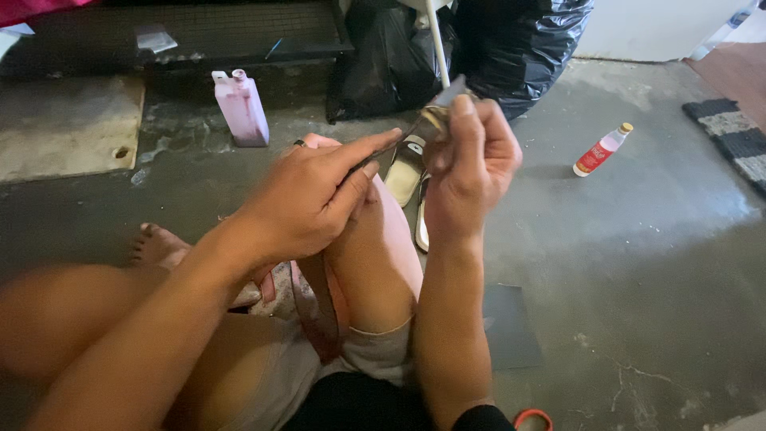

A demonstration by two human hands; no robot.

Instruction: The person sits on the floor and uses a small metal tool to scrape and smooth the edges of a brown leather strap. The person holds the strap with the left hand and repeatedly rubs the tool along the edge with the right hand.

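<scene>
My left hand (307, 199) pinches a thin dark strip (383, 152) between thumb and fingers, a ring on one finger. The strip runs up to a small metallic piece (444, 102) gripped in the fingertips of my right hand (471, 164), which is raised above my bent knee (375, 239). Both hands meet over the knee, close together. What the small piece is cannot be made out; it looks grey and brassy.
A pink plastic bottle (242, 108) stands at the back left by a step. Black rubbish bags (511, 48) and a white pole (436, 44) sit behind. A small red-labelled bottle (600, 150) lies right. Sandals (407, 172) lie beyond my knee; dark sheet (511, 323) on concrete floor.
</scene>
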